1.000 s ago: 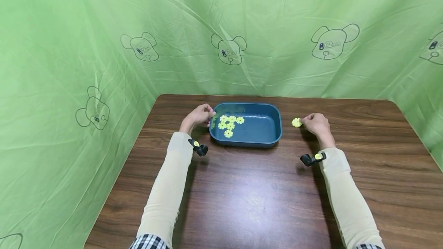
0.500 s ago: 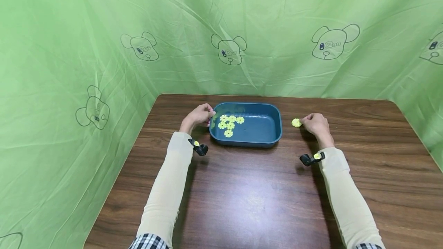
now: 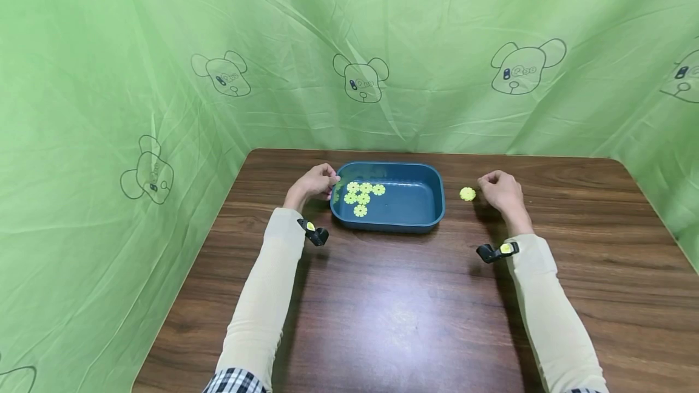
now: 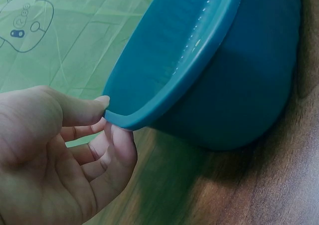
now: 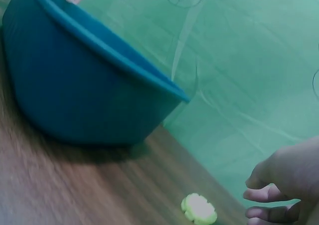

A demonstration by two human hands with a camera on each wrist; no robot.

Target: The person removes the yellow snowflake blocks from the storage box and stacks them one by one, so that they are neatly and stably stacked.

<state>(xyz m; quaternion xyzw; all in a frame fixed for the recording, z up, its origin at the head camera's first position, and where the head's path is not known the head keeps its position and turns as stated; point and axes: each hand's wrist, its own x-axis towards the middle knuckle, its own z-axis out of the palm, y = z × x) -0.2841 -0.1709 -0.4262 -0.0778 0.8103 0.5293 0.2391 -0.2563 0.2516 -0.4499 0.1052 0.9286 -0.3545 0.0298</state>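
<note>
My left hand (image 3: 315,181) pinches the left rim of a blue rectangular basin (image 3: 406,224) between thumb and fingers. The left wrist view shows that grip on the rim (image 4: 172,98) closely. Inside the basin, towards its left end, lie several yellow-green flower-shaped pieces (image 3: 363,198). One more flower-shaped piece (image 3: 467,194) lies flat on the table, right of the basin. Just right of this loose piece is my right hand (image 3: 502,191), holding nothing. In the right wrist view its loosely bent fingers (image 5: 271,192) stand apart from the loose piece (image 5: 199,209).
A brown wood-grain table (image 3: 404,320) lies under everything, with a bright reflection near its middle. Green sheeting (image 3: 426,114) with printed bear heads hangs behind the table and along its left side. Each wrist carries a small black camera (image 3: 314,233).
My right hand has let go of the loose flower-shaped piece and drawn back slightly to the right. The piece stays in place. My left hand and the basin have not moved.
</note>
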